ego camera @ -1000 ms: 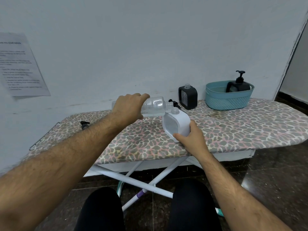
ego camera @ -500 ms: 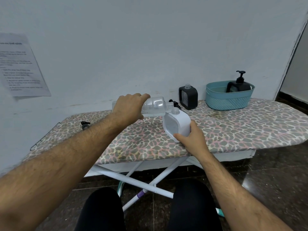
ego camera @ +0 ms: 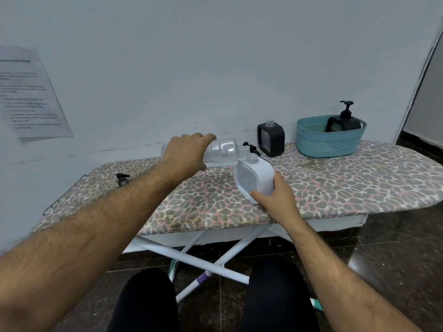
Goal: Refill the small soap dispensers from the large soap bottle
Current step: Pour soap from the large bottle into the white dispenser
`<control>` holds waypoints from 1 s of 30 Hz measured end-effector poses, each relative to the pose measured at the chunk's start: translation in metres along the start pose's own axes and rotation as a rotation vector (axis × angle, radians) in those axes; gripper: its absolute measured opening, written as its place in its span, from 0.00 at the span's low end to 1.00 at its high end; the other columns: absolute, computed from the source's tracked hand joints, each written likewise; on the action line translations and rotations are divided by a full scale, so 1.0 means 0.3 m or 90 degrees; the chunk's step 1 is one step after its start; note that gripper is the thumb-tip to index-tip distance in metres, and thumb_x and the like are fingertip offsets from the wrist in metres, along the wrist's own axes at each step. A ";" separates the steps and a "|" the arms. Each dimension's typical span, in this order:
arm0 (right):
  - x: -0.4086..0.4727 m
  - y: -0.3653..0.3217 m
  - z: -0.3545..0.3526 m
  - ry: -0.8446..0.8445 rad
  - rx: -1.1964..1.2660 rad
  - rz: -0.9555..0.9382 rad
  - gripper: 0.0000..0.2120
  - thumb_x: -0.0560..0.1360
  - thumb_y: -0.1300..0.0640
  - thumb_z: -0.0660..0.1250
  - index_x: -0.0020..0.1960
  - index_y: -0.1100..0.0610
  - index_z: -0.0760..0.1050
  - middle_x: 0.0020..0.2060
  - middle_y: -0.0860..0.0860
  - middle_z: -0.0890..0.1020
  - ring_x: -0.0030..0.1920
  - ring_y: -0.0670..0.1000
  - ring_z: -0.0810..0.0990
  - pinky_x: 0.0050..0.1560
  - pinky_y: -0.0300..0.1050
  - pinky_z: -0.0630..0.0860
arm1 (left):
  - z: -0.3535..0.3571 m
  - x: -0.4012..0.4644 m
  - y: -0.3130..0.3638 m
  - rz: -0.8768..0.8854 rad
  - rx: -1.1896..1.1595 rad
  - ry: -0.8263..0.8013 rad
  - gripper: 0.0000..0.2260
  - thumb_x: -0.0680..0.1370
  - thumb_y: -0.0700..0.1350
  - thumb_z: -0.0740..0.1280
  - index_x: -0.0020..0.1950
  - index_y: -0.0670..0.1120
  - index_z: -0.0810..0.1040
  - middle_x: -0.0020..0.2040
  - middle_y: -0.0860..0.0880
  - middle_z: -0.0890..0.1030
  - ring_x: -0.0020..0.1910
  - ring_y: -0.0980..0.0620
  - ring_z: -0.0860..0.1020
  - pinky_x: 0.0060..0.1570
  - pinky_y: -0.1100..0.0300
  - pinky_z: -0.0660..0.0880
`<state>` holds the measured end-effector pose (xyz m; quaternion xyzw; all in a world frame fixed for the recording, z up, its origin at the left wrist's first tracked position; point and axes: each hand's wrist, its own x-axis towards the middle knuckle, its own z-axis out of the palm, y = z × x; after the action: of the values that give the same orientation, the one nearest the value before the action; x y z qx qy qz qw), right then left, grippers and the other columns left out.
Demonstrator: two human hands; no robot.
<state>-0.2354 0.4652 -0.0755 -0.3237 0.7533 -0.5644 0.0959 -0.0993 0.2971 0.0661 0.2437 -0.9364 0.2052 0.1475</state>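
Note:
My left hand (ego camera: 185,153) grips the clear large soap bottle (ego camera: 224,150), which lies almost level with its neck over the open mouth of the white soap dispenser (ego camera: 256,179). My right hand (ego camera: 278,196) holds that dispenser by its lower right side, tilted on the ironing board (ego camera: 347,183). Behind it a black dispenser (ego camera: 271,138) stands open, without a pump. Another black dispenser with its pump (ego camera: 344,121) sits in the teal basket (ego camera: 330,140).
A loose black pump head (ego camera: 122,179) lies at the board's left end, and another black pump (ego camera: 250,147) lies behind the white dispenser. A printed sheet (ego camera: 28,92) hangs on the wall. My knees are under the board's front edge.

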 end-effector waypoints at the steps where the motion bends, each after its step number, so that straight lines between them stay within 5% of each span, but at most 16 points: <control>1: 0.000 0.000 0.000 0.001 -0.002 -0.001 0.29 0.70 0.53 0.75 0.67 0.54 0.68 0.56 0.48 0.76 0.54 0.50 0.77 0.36 0.34 0.72 | 0.000 0.000 0.000 -0.001 0.000 0.000 0.35 0.71 0.53 0.77 0.74 0.53 0.65 0.63 0.50 0.79 0.55 0.46 0.79 0.51 0.51 0.74; 30: 0.001 0.002 0.000 0.008 -0.015 -0.008 0.29 0.71 0.53 0.76 0.67 0.55 0.68 0.56 0.48 0.76 0.53 0.50 0.76 0.35 0.32 0.69 | -0.005 0.001 0.006 0.001 0.015 0.006 0.35 0.72 0.53 0.77 0.75 0.53 0.65 0.64 0.49 0.79 0.56 0.45 0.79 0.53 0.49 0.75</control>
<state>-0.2359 0.4652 -0.0760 -0.3261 0.7586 -0.5578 0.0841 -0.1002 0.2991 0.0670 0.2436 -0.9333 0.2178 0.1491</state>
